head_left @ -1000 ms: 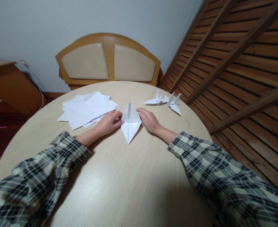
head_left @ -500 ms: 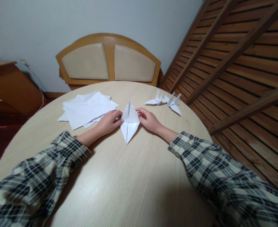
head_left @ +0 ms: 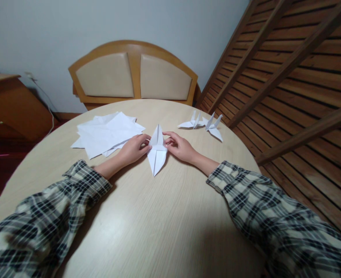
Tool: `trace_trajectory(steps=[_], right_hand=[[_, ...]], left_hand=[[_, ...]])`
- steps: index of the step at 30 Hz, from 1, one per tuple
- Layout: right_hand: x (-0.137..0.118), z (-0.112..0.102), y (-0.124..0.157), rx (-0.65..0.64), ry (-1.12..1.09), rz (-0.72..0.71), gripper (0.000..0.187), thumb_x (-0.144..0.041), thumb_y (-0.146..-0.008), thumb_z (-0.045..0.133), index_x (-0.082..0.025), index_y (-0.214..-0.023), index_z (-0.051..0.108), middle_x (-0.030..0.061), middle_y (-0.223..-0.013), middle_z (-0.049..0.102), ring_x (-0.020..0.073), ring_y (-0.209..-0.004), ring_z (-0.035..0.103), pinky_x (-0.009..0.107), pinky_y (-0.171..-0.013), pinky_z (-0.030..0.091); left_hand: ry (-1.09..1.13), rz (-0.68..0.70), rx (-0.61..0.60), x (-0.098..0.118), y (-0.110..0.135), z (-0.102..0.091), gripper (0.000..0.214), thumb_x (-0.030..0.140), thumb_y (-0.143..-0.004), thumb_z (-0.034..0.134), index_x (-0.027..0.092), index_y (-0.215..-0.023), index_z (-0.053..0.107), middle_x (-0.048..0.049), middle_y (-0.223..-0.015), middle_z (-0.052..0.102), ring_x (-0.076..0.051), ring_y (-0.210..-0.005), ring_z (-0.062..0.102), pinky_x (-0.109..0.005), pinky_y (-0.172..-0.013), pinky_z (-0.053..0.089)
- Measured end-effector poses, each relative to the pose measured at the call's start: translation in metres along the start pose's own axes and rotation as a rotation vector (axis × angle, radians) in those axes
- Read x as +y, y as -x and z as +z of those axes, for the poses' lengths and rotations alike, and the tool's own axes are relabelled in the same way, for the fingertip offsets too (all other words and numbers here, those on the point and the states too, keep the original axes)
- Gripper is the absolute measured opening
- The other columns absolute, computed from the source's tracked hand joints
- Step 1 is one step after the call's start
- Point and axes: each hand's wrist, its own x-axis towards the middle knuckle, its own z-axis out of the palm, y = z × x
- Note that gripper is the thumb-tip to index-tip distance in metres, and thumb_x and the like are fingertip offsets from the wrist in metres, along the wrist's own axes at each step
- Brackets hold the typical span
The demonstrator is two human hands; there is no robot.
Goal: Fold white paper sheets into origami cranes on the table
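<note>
In the middle of the head view, a white folded paper [head_left: 158, 154] shaped like a long diamond lies at the table's centre, one point toward me and one away. A crease runs down its near half. My left hand [head_left: 135, 148] pinches its left edge, the thumb on top. At its right edge my right hand [head_left: 179, 146] grips with thumb and bent fingers; the index finger reaches along the far part. Close by my left hand lies a loose pile of white paper sheets [head_left: 103, 133]. Folded paper cranes [head_left: 213, 127] stand beyond my right hand.
All of this rests on a round light-wood table [head_left: 147, 220]. Behind its far edge rises a wooden headboard [head_left: 134, 58] with two cream panels. A slatted wooden screen [head_left: 298, 77] leans along the right side. A brown cabinet [head_left: 11, 100] stands at the far left.
My right hand has moved slightly left, pressing the right edge of the folded paper inward. The paper looks narrower now. My left hand has stayed nearly still.
</note>
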Motion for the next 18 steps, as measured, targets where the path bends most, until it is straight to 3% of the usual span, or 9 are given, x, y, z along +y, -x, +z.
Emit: trace_trajectory(steps=[10, 18], right_hand=[[-0.007, 0.000, 0.002, 0.012, 0.056, -0.014, 0.045, -0.018, -0.083, 0.061, -0.024, -0.126, 0.048, 0.0036, -0.096, 0.071, 0.0162, -0.080, 0.066, 0.034, -0.079, 0.051], [-0.012, -0.002, 0.001, -0.003, 0.227, -0.070, 0.011, -0.020, -0.084, 0.061, -0.019, -0.095, 0.061, 0.0030, -0.092, 0.070, 0.0143, -0.075, 0.064, 0.030, -0.074, 0.048]], left_hand=[[0.008, -0.001, 0.010, 0.001, 0.000, -0.001, 0.023, 0.022, -0.086, 0.057, 0.017, -0.109, 0.057, -0.0073, -0.089, 0.069, -0.023, -0.088, 0.062, -0.039, -0.082, 0.047], [0.008, -0.004, 0.008, 0.000, 0.000, 0.000, 0.026, 0.024, -0.086, 0.057, 0.016, -0.112, 0.057, -0.0074, -0.088, 0.070, -0.024, -0.089, 0.063, -0.039, -0.083, 0.047]])
